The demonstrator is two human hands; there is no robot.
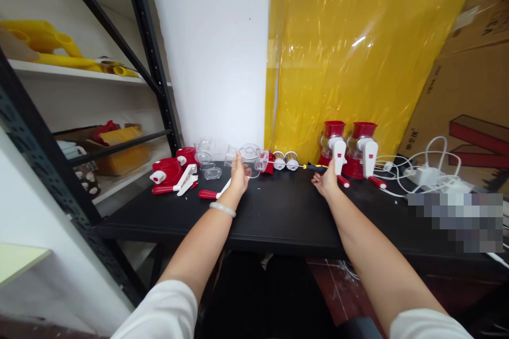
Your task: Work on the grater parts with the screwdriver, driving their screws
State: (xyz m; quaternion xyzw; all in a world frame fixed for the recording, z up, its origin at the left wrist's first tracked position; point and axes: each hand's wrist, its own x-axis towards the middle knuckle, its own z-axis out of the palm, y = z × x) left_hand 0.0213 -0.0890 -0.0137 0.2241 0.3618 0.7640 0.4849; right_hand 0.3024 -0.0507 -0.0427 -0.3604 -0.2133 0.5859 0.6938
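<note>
My left hand (pixel 239 174), with a pale bangle at its wrist, is closed on a clear plastic grater housing (pixel 249 149) just above the black table. In my right hand (pixel 327 182) is a screwdriver (pixel 314 168) with a black and yellow handle. Its long thin shaft points left, the tip reaching the round opening at the housing's right side; whether it touches is too small to tell. A crank handle with a red grip (pixel 208 194) lies below my left hand. Behind the shaft stand two metal grater drums with white rims (pixel 291 160).
Two assembled red and white rotary graters (pixel 365 151) stand at the right, beside white cables and adapters (pixel 425 176). Red grater bases (pixel 167 170), white crank parts (pixel 186 180) and clear pieces (pixel 212 172) lie left. A black-framed shelf (pixel 149 37) and a cardboard box (pixel 457 95) flank the table.
</note>
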